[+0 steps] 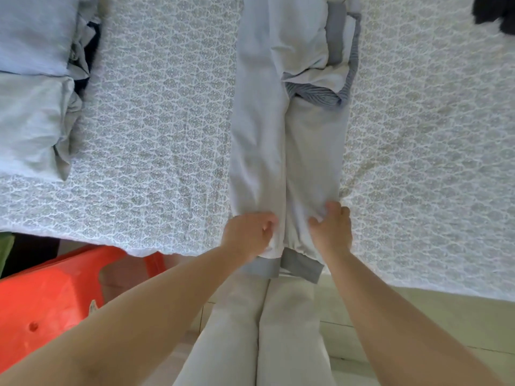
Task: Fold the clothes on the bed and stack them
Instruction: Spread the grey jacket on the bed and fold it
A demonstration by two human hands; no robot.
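The left hand point(249, 232) and right hand point(331, 227) each pinch a leg of the pale trousers point(284, 151) near the grey cuffs point(299, 264), which lie lengthwise across the bed point(156, 135), cuffs toward the person, waistband away

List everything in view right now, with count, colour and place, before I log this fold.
Pants: one, pale blue-white with grey cuffs, laid lengthwise mid-bed, cuffs at the near edge.
Folded clothes: a pile, count unclear, pale blue and light grey, far left on the bed.
Dark garment: one, black, top right corner.
Bedspread: one, white-grey patterned, covering the bed.
Stool: one, red plastic, on the floor lower left.
Legs: two, in light trousers, bottom centre.
Left hand: gripping the left pant leg near its cuff.
Right hand: gripping the right leg.
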